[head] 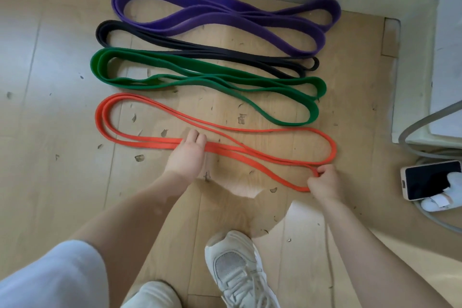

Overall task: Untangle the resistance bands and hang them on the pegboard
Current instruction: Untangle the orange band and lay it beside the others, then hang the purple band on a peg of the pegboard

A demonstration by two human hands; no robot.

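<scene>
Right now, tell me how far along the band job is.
Done: the purple band, black band and green band lie separately in rows on the floor. In hand: the left hand and right hand both grip the orange band. Left: all four need hanging; no pegboard is in view.

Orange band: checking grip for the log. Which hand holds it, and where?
Right hand pinches the orange band at its right end loop; left hand grips its near strands mid-length.
</scene>
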